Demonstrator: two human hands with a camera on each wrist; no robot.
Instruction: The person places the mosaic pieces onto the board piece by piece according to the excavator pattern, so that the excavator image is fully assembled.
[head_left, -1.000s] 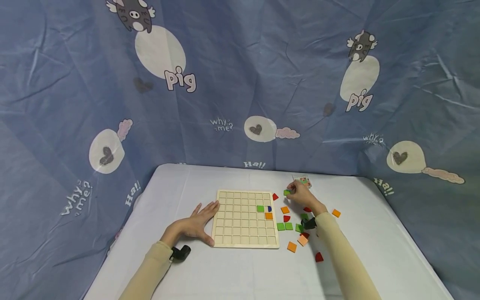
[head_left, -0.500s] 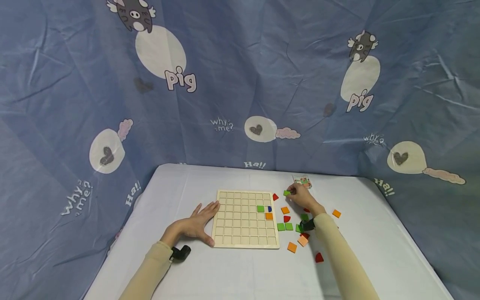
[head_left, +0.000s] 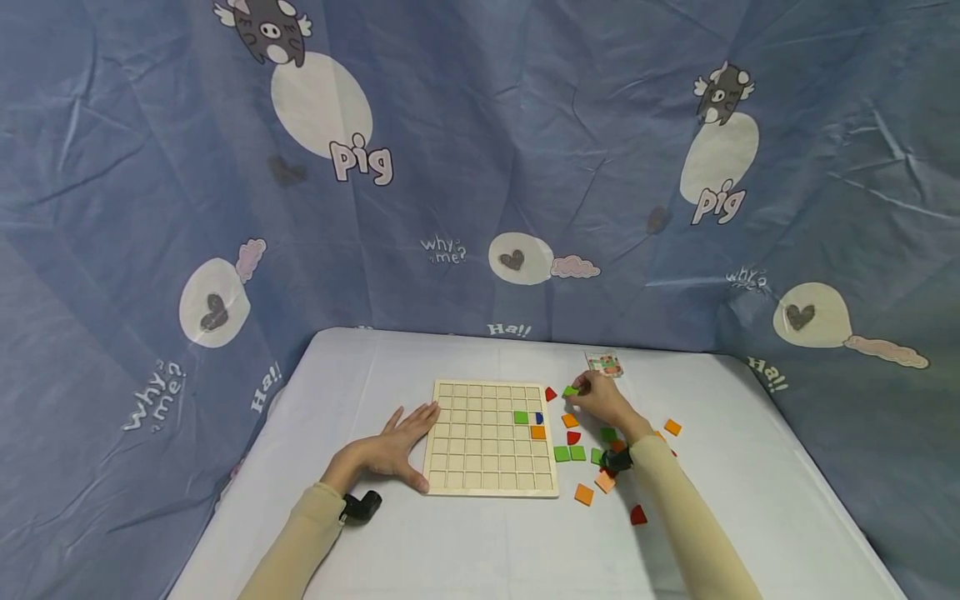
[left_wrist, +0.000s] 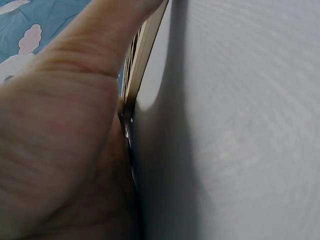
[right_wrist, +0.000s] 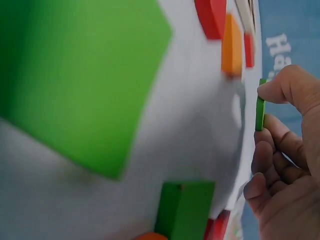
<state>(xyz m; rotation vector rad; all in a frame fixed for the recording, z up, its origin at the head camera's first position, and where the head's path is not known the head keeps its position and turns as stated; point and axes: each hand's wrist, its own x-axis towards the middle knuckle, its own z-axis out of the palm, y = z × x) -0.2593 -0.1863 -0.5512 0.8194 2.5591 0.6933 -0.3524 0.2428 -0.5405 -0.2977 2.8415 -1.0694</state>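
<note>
My left hand (head_left: 393,446) lies with spread fingers against the left edge of a wooden grid board (head_left: 480,454). In the left wrist view the board's rim (left_wrist: 145,50) shows beyond the thumb. Between thumb and fingers my right hand (head_left: 603,400) pinches a green square tile (head_left: 571,391), just off the board's upper right corner. The right wrist view shows the same green tile (right_wrist: 260,107) held by its edges above the cloth. On the board sit a green square (head_left: 521,417), a dark blue and white piece (head_left: 538,418) and an orange square (head_left: 537,432).
Right of the board lie several loose pieces: green squares (head_left: 577,453), orange squares (head_left: 584,494), red quarter-rounds (head_left: 638,515). A small printed card (head_left: 604,363) lies at the table's back right. A patterned blue curtain (head_left: 450,167) hangs behind the white table (head_left: 450,550).
My right hand, with the green tile pinched in it, has moved slightly toward me, uncovering more of the printed card. The left hand has stayed at the board's edge.
</note>
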